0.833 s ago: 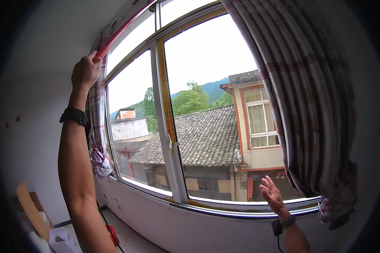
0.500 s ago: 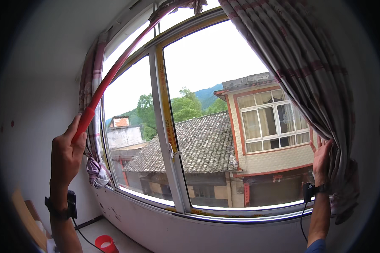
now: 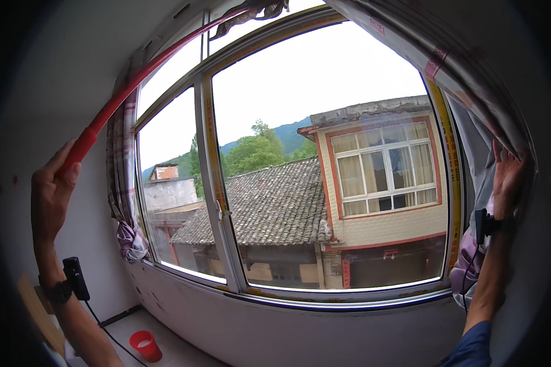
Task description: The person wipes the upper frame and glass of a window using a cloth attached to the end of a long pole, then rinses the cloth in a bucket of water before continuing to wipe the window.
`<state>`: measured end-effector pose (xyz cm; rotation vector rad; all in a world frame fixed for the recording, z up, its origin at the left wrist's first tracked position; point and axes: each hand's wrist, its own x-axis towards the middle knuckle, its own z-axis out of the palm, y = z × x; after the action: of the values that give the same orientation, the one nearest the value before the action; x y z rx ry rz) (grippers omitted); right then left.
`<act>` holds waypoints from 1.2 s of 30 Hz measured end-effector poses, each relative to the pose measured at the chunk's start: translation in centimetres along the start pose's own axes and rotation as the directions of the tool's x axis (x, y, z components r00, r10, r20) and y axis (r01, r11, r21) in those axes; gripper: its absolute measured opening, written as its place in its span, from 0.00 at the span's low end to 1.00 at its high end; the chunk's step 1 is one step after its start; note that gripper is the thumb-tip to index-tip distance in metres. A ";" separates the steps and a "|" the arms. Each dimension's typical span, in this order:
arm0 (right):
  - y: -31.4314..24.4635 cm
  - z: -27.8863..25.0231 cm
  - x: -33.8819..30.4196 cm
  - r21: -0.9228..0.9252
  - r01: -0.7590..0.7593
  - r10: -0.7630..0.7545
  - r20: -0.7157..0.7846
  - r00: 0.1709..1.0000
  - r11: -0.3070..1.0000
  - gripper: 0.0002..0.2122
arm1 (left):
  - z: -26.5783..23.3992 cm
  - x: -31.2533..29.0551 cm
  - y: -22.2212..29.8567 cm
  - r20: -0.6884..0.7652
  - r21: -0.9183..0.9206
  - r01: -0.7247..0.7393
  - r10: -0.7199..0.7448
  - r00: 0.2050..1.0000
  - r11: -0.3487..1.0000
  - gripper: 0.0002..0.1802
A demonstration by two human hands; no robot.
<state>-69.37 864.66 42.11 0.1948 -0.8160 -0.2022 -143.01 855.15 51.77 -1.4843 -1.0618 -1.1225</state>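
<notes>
Left of the window (image 3: 206,134), the left hand (image 3: 54,186) is wrapped firmly round the thick lower end of a red pole (image 3: 128,88). The pole slants up past the window's left side and crosses in front of its upper panes. With only one hand holding it, so near its end, it could swing or twist in the grip if the far end drags or catches. A black device (image 3: 73,278) sits at that wrist, its cord running down; a snag there could tug at the arm.

At the window's left edge hangs a curtain with a knotted bottom (image 3: 130,241), close to the pole and liable to be knocked if the pole strays. Below the window's left part, a red bucket (image 3: 145,346) stands on the floor, where a careless step could tip it.

Along the window's top, a dark cloth (image 3: 251,18) hangs at the pole's far end; how it is fixed cannot be told, and if loose, it might slip off.

At the window's right side, the right hand (image 3: 508,177) is raised, fingers against the gathered right curtain (image 3: 441,61). Whether it pinches or merely pushes the fabric cannot be told; should it slip, the curtain could fall back across the glass.
</notes>
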 end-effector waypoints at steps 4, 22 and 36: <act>-2.9 -5.5 6.2 0.122 0.042 -0.052 0.084 0.995 0.992 0.24 | 4.4 12.5 6.3 -0.202 0.078 -0.136 0.149 0.968 0.988 0.24; -8.1 -2.7 10.1 -0.157 0.385 -0.362 0.160 0.919 0.909 0.29 | -12.6 -3.3 12.3 -0.016 0.316 -0.099 0.109 0.994 0.944 0.28; -8.9 -3.2 8.6 -0.147 0.385 -0.331 0.295 0.896 0.911 0.34 | 6.8 21.2 30.8 -0.374 0.269 -0.267 0.356 0.856 0.925 0.21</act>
<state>-62.23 854.22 43.75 0.1273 -1.0147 -0.6720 -107.98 858.73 65.99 -1.1297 -0.5899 -0.9989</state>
